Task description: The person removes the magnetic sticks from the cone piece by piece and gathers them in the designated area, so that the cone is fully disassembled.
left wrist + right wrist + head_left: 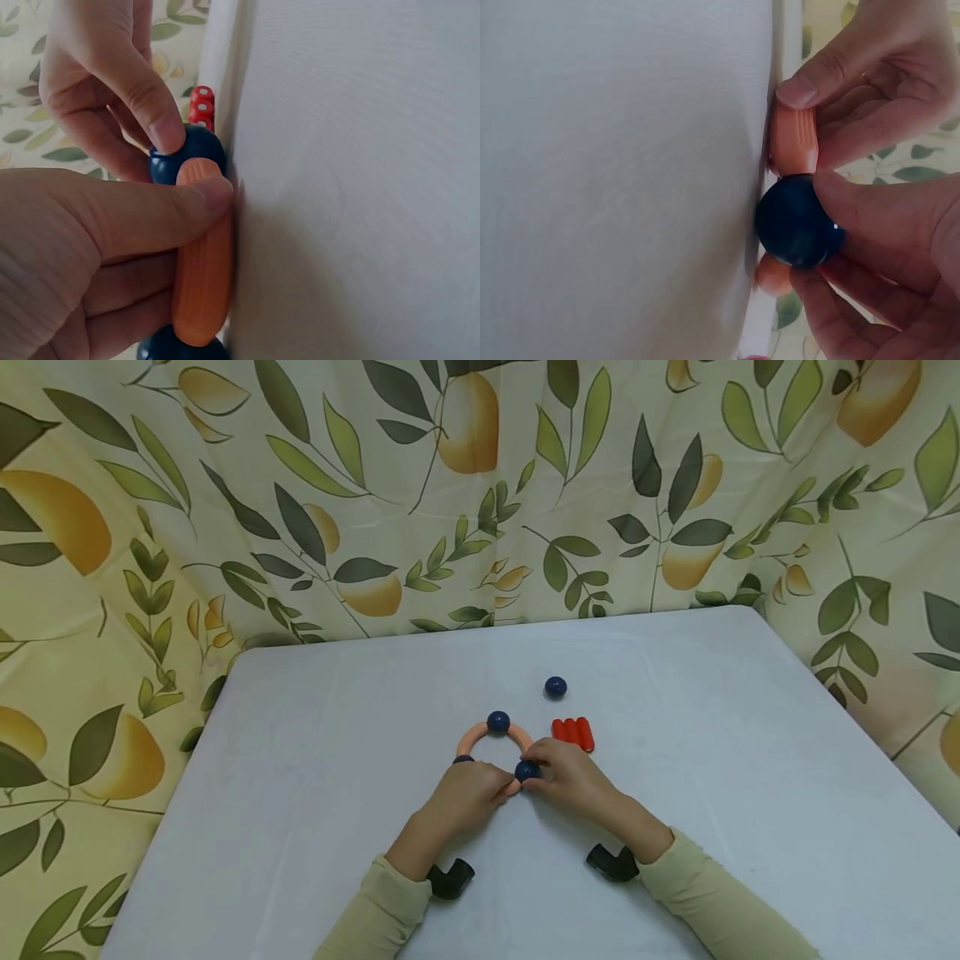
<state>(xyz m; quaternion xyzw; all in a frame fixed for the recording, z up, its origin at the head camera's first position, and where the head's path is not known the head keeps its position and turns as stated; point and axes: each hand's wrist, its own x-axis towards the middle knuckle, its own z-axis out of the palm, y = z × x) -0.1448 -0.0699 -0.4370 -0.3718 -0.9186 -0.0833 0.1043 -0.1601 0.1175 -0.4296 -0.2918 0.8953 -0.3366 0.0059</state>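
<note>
Fitting a curved, grooved peach rod [202,270] of plastic look to a glossy dark-blue ball [527,772].
Left to right on the white-covered desk [337,718]: a black elbow tube [452,880] lies by the left sleeve [388,897]; the left hand [467,795] grips the rod on the near side of a rod-and-ball ring [468,737]; a loose dark-blue ball [556,687] and three red rods [573,734] lie beyond; the right hand [573,778] pinches the ring's right-hand ball; a second black elbow tube [611,863] lies by the right sleeve. The step appears to be seating the joint; the next move likely calls for aligning and pressing. The head view largely hides the near rod; the left wrist view exposes its grooves and pale spots on the red rods' ends; the right wrist view shows rod meeting ball.
</note>
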